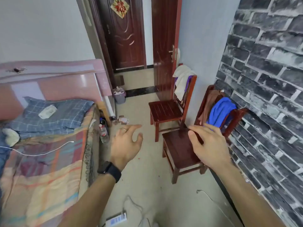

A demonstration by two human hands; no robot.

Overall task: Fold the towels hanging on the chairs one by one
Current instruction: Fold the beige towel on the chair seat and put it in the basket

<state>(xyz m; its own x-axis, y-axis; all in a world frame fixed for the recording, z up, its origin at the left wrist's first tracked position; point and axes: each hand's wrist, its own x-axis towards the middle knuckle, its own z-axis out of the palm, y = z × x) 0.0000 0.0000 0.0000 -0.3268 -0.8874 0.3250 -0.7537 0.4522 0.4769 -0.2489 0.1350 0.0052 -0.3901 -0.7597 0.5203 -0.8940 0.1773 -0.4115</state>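
Note:
Two dark red wooden chairs stand along the right wall. The near chair (178, 149) carries a blue towel (219, 112) and a brown towel (209, 102) over its backrest. Over the back of the far chair (165, 110) hang a white towel (182, 81) and a purple one (188, 82). My right hand (206, 145) hovers over the near chair's seat, fingers spread toward the blue towel, holding nothing. My left hand (126, 145) is stretched out above the floor with relaxed fingers, empty, a dark watch on its wrist.
A bed (42, 153) with a plaid blanket and blue pillow fills the left. Bottles (103, 131) stand beside it, a bin (119, 95) by the doorway. Cables and a power strip (116, 218) lie on the floor near me. A brick-pattern wall (270, 95) runs along the right.

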